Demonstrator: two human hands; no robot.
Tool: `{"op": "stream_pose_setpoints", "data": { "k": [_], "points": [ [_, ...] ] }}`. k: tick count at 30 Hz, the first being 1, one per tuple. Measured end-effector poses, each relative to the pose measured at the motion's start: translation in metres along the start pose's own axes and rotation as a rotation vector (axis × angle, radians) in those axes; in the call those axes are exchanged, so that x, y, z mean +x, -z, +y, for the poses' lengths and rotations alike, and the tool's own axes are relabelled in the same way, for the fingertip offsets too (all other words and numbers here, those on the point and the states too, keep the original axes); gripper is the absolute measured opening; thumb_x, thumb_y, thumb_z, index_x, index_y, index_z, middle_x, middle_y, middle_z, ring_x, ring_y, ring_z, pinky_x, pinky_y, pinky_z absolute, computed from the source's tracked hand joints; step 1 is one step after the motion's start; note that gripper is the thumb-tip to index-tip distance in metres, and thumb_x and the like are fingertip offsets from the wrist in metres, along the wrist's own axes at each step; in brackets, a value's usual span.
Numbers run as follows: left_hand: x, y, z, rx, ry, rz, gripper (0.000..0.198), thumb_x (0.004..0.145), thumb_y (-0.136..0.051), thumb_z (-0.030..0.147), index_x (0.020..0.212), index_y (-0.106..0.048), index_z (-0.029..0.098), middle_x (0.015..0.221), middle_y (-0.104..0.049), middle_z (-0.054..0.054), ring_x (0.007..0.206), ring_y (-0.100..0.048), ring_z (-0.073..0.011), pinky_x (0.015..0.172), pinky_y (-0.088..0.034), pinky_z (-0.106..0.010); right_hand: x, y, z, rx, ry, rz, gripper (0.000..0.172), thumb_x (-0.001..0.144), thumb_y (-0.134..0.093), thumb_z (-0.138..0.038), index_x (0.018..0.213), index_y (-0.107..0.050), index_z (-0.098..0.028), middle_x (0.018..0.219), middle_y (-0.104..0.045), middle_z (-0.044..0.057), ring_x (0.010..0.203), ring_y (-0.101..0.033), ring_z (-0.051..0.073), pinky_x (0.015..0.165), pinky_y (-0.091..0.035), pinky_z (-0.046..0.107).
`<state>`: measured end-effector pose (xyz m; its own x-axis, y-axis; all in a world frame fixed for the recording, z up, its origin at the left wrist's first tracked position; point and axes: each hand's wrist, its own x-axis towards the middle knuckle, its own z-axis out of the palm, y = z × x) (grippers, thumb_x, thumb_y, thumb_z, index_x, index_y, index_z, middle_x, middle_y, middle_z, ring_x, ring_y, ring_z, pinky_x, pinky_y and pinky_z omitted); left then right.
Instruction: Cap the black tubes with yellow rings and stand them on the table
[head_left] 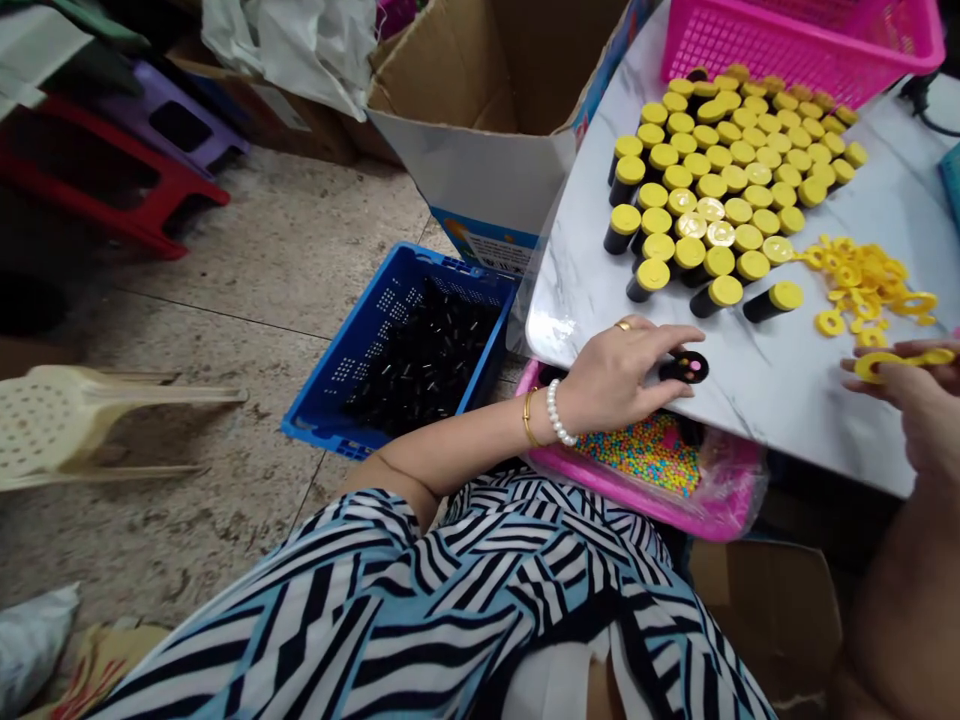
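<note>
My left hand (pixel 626 370) is closed around a small black tube (pixel 684 368) that stands at the near edge of the marble-patterned table. The tube's top is uncapped, and a few coloured beads show inside. At the right, my right hand (pixel 919 385) pinches a yellow plastic cap (pixel 874 367) with a ring-like stem. Between and beyond the hands lies a pile of loose yellow ring pieces (pixel 870 275). Many black tubes with yellow caps (pixel 720 235) stand packed together on the table. One capped tube (pixel 776 300) leans close to the left hand.
A pink tray (pixel 739 510) of coloured beads (pixel 637 455) sits under the table's near edge. Left of it, a blue crate (pixel 330 400) holds many black tubes. A cardboard box (pixel 472 180), a pink basket (pixel 802 50), and a cream stool (pixel 60 420) stand around.
</note>
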<state>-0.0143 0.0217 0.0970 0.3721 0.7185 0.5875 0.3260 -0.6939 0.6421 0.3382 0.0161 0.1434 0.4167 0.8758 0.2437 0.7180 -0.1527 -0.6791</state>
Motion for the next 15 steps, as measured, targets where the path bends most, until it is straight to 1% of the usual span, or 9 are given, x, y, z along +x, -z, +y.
{"op": "stream_pose_setpoints", "data": {
  "k": [1, 2, 3, 5, 6, 8, 10, 13, 15],
  "points": [
    [0.001, -0.001, 0.0, 0.001, 0.0, -0.01, 0.036, 0.093, -0.073, 0.034, 0.125, -0.066, 0.018, 0.11, -0.077, -0.005, 0.102, -0.069, -0.0183, 0.098, -0.054, -0.036, -0.01, -0.001, -0.01, 0.176, -0.032, -0.038, 0.051, 0.071, -0.079, -0.037, 0.12, -0.073, -0.026, 0.099, -0.076, 0.008, 0.084, -0.076, 0.025, 0.085, -0.062, 0.048],
    [0.001, -0.001, 0.001, 0.005, -0.005, -0.026, 0.032, 0.094, -0.072, 0.034, 0.122, -0.067, 0.019, 0.106, -0.078, -0.004, 0.098, -0.069, -0.0174, 0.097, -0.054, -0.035, -0.019, -0.003, -0.02, 0.28, -0.054, -0.078, 0.054, 0.072, -0.081, -0.037, 0.124, -0.072, -0.025, 0.103, -0.076, 0.009, 0.089, -0.077, 0.026, 0.089, -0.062, 0.048],
    [0.002, -0.002, 0.001, 0.012, -0.018, -0.04, 0.028, 0.095, -0.071, 0.034, 0.119, -0.069, 0.02, 0.103, -0.078, -0.002, 0.095, -0.069, -0.0166, 0.096, -0.054, -0.035, -0.027, -0.006, -0.028, 0.298, -0.058, -0.108, 0.054, 0.072, -0.082, -0.039, 0.124, -0.074, -0.025, 0.104, -0.076, 0.009, 0.091, -0.077, 0.025, 0.093, -0.061, 0.048],
    [0.002, -0.002, 0.002, 0.027, -0.047, -0.043, 0.024, 0.096, -0.07, 0.032, 0.116, -0.069, 0.019, 0.102, -0.078, -0.002, 0.093, -0.069, -0.0162, 0.095, -0.055, -0.034, -0.036, -0.013, -0.039, 0.133, -0.019, -0.14, 0.045, 0.076, -0.081, -0.046, 0.116, -0.079, -0.025, 0.102, -0.077, 0.008, 0.091, -0.075, 0.023, 0.098, -0.059, 0.047],
    [0.002, -0.002, 0.002, 0.033, -0.058, -0.039, 0.023, 0.096, -0.069, 0.031, 0.115, -0.069, 0.018, 0.102, -0.078, -0.002, 0.094, -0.068, -0.0163, 0.094, -0.055, -0.033, -0.038, -0.016, -0.041, 0.024, 0.017, -0.146, 0.04, 0.079, -0.08, -0.048, 0.113, -0.081, -0.027, 0.1, -0.077, 0.007, 0.089, -0.073, 0.021, 0.097, -0.058, 0.045],
    [0.001, -0.002, 0.001, 0.033, -0.074, -0.022, 0.02, 0.097, -0.066, 0.027, 0.115, -0.068, 0.017, 0.104, -0.077, -0.004, 0.097, -0.068, -0.0163, 0.093, -0.056, -0.032, -0.038, -0.02, -0.041, -0.145, 0.127, -0.102, 0.033, 0.082, -0.076, -0.05, 0.108, -0.083, -0.029, 0.094, -0.076, 0.005, 0.082, -0.068, 0.018, 0.09, -0.057, 0.04],
    [-0.001, -0.004, -0.002, 0.038, -0.123, 0.012, 0.019, 0.1, -0.061, 0.023, 0.118, -0.066, 0.018, 0.112, -0.077, -0.006, 0.103, -0.068, -0.0151, 0.097, -0.056, -0.031, -0.037, -0.025, -0.038, -0.16, 0.188, -0.077, 0.034, 0.084, -0.074, -0.049, 0.11, -0.083, -0.029, 0.089, -0.074, 0.005, 0.074, -0.063, 0.015, 0.079, -0.055, 0.035],
    [-0.006, -0.008, -0.007, 0.147, -0.288, 0.118, 0.021, 0.102, -0.059, 0.019, 0.121, -0.066, 0.021, 0.123, -0.075, -0.007, 0.108, -0.067, -0.0153, 0.098, -0.056, -0.033, -0.041, -0.034, -0.034, -0.037, 0.113, -0.121, 0.042, 0.085, -0.073, -0.052, 0.114, -0.081, -0.024, 0.082, -0.072, 0.005, 0.065, -0.059, 0.013, 0.064, -0.049, 0.028],
    [-0.009, -0.01, -0.009, 0.254, -0.442, 0.155, 0.019, 0.1, -0.063, 0.019, 0.118, -0.068, 0.021, 0.126, -0.074, -0.008, 0.11, -0.067, -0.0174, 0.096, -0.057, -0.035, -0.045, -0.041, -0.034, -0.002, 0.082, -0.111, 0.042, 0.085, -0.073, -0.051, 0.114, -0.081, -0.022, 0.084, -0.074, 0.005, 0.066, -0.06, 0.012, 0.064, -0.049, 0.026]
  ]
}}
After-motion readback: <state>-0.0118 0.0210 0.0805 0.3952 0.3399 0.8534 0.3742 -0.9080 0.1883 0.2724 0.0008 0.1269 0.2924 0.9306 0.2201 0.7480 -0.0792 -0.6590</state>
